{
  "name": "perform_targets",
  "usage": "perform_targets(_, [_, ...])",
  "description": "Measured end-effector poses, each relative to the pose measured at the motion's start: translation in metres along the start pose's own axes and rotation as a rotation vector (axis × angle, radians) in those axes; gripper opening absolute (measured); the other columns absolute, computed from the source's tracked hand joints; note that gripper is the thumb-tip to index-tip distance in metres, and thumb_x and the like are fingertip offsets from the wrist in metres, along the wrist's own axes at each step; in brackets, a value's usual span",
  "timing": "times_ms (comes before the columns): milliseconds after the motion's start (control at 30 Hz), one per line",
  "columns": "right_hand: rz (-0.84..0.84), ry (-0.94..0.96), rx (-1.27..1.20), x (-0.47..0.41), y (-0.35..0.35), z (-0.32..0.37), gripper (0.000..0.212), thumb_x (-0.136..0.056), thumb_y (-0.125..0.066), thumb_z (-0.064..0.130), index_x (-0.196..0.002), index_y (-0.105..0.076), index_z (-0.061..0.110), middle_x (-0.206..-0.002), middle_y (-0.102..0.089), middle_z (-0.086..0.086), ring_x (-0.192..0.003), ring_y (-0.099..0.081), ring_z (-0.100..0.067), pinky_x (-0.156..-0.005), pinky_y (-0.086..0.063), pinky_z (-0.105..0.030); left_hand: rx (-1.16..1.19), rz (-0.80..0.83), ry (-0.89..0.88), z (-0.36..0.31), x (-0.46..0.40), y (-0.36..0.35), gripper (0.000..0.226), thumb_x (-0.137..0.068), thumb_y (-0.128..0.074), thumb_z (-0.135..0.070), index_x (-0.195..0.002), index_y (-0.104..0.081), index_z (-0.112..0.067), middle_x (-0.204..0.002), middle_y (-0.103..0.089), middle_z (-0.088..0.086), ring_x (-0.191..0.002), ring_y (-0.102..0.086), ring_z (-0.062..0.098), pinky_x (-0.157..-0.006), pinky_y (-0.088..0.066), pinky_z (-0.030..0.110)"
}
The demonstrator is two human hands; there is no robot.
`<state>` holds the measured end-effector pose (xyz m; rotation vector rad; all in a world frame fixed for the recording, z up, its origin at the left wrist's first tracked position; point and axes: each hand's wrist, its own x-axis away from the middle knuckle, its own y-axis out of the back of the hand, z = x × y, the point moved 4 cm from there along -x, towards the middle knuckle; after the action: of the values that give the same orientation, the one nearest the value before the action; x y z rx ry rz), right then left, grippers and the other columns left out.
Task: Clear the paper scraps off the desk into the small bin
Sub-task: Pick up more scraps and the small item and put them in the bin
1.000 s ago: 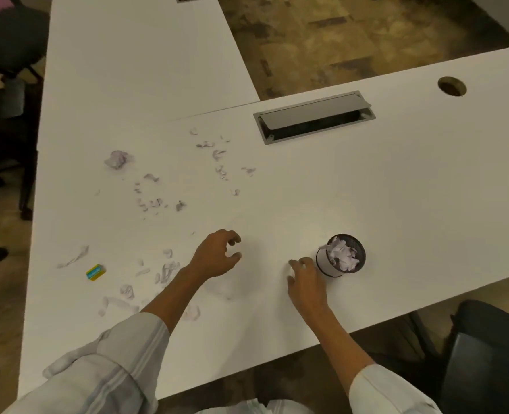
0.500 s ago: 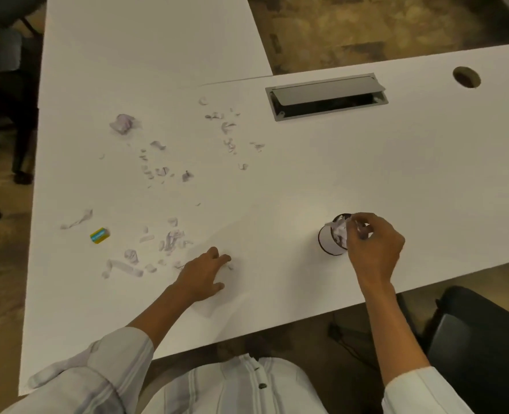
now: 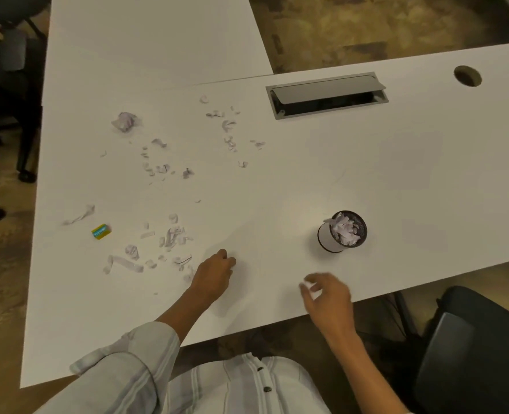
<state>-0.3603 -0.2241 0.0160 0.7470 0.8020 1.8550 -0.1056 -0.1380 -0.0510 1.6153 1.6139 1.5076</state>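
Many crumpled paper scraps (image 3: pixel 169 234) litter the smooth desk (image 3: pixel 366 174).

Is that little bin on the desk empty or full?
Nearly full: crumpled white scraps fill the small bin up to its rim.

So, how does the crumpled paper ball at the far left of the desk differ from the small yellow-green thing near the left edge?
The crumpled paper ball is pale, irregular and wrinkled; the yellow-green thing is bright, flat and rectangular. The ball looks larger and lies farther from the person; the yellow-green thing lies nearer, beside a long paper strip. Both rest on the white desk, untouched by either hand.
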Motion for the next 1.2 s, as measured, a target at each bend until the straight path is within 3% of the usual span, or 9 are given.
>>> perform_targets(133, [0.337,-0.106,0.171,0.023,-0.043,-0.019,0.026,-0.084,-0.069,0.035,-0.105,-0.069,0.021,-0.097,-0.070,0.005,-0.081,-0.066,-0.007,-0.073,-0.056,-0.024,-0.001,-0.034,0.031,0.003,-0.004,0.002,0.022,-0.093,-0.047,-0.005,-0.102,-0.066,-0.009,-0.096,-0.059,0.007,-0.080,-0.061,0.027,-0.062,-0.041,0.027])
perform_targets(267, [0.368,-0.111,0.219,0.016,-0.054,-0.021,0.010,-0.085,-0.067,0.021,-0.091,-0.074,0.018,-0.086,-0.075,0.000,-0.074,-0.067,-0.012,-0.073,-0.058,-0.026,0.058,-0.093,0.055,0.005,0.005,0.010,0.021,-0.093,-0.047,-0.006,-0.099,-0.067,-0.008,-0.094,-0.063,0.007,-0.080,-0.063,0.028,-0.065,-0.047,0.032])
perform_targets(467, [0.386,-0.054,0.214,-0.006,-0.066,0.003,0.010,-0.081,-0.072,0.023,-0.090,-0.074,0.024,-0.080,-0.073,0.007,-0.067,-0.065,-0.007,-0.070,-0.057,-0.020,0.132,-0.421,0.133,0.035,0.053,0.031,0.008,-0.083,-0.071,-0.006,-0.090,-0.073,-0.003,-0.092,-0.069,0.011,-0.074,-0.067,0.026,-0.060,-0.048,0.022])
perform_targets(533, [0.380,-0.002,0.105,-0.016,-0.078,0.025,0.012,-0.080,-0.073,0.022,-0.092,-0.073,0.025,-0.079,-0.073,0.009,-0.066,-0.065,-0.004,-0.071,-0.058,-0.020,0.163,-0.463,0.243,0.057,0.063,0.036,0.010,-0.080,-0.074,-0.007,-0.090,-0.074,-0.004,-0.102,-0.067,0.014,-0.085,-0.065,0.028,-0.068,-0.053,0.027])
perform_targets(633, [0.398,0.131,0.000,-0.028,-0.106,0.073,0.020,-0.082,-0.072,0.025,-0.102,-0.072,0.028,-0.083,-0.072,0.013,-0.069,-0.063,-0.001,-0.070,-0.045,-0.006,0.209,-0.526,0.355,0.094,0.074,0.044,0.010,-0.077,-0.076,-0.004,-0.086,-0.074,-0.005,-0.115,-0.063,0.017,-0.107,-0.058,0.036,-0.084,-0.054,0.042])
perform_targets(767, [0.462,0.325,0.017,-0.036,-0.152,0.138,0.030,-0.086,-0.065,0.024,-0.116,-0.066,0.029,-0.093,-0.072,0.011,-0.088,-0.063,-0.007,-0.079,-0.047,-0.017,0.245,-0.573,0.494,0.142,0.082,0.057,0.009,-0.074,-0.076,-0.002,-0.081,-0.073,-0.007,-0.129,-0.055,0.021,-0.123,-0.045,0.041,-0.097,-0.044,0.050])
perform_targets(967, [0.505,0.630,0.186,-0.036,-0.198,0.188,0.023,-0.089,-0.059,0.010,-0.105,-0.074,0.015,-0.097,-0.071,-0.004,-0.106,-0.056,-0.023,-0.070,-0.054,-0.038,0.312,-0.473,0.752,0.205,0.097,0.060,0.009,-0.077,-0.078,-0.018,-0.085,-0.074,-0.014,-0.149,-0.035,0.018,-0.136,-0.028,0.039,-0.102,-0.040,0.047])
perform_targets(1100, [0.468,0.821,0.278,-0.038,-0.208,0.196,0.017,-0.077,-0.072,-0.001,-0.091,-0.075,0.008,-0.085,-0.068,-0.008,-0.088,-0.061,-0.029,-0.053,-0.049,-0.030,0.385,-0.319,0.718,0.219,0.095,0.052,0.008,-0.082,-0.074,-0.019,-0.089,-0.073,-0.016,-0.156,-0.026,0.013,-0.138,-0.026,0.036,-0.101,-0.042,0.042])
perform_targets(1200, [0.471,0.843,0.311,-0.042,-0.214,0.197,0.019,-0.078,-0.071,0.002,-0.095,-0.068,0.010,-0.101,-0.062,-0.008,-0.096,-0.057,-0.025,-0.057,-0.049,-0.029,0.408,-0.264,0.616,0.214,0.093,0.048,0.009,-0.083,-0.073,-0.017,-0.091,-0.072,-0.014,-0.158,-0.024,0.008,-0.138,-0.027,0.033,-0.100,-0.043,0.040])
